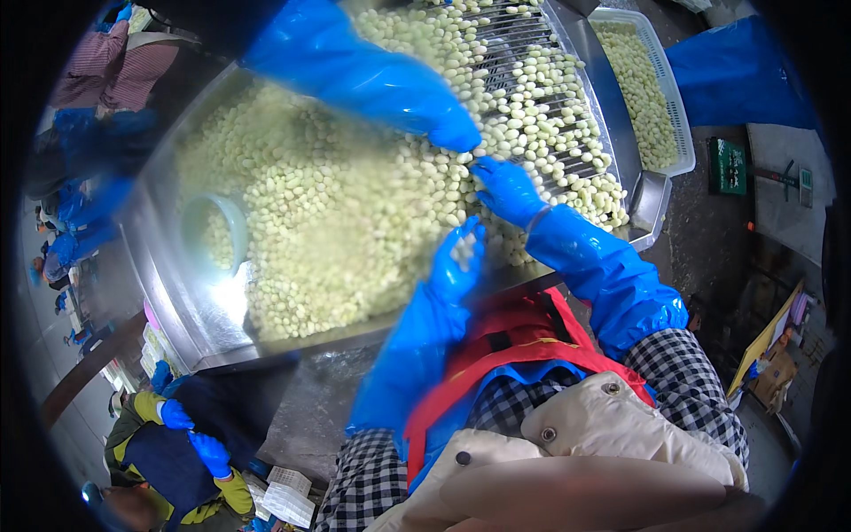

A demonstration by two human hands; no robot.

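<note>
Pale green oval fruits (328, 239) lie in a thick layer over a metal sorting table (204, 332). Several more rest on the slotted metal grate (505, 58) at its far right. My left hand (456, 266), in a blue glove, is cupped at the near edge with a few pale fruits in its curled fingers. Just to the right and farther off, my blue-gloved right hand (510, 191) reaches over the fruits with fingers apart, and I see nothing held in it. Part of the view over the fruits is blurred.
Another person's blue-sleeved arm (372, 84) crosses from the far side, its hand close to my right hand. A pale round tub (238, 235) with fruits sits at left. A white crate (687, 146) of fruits stands beyond the grate. Another worker (168, 461) is at lower left.
</note>
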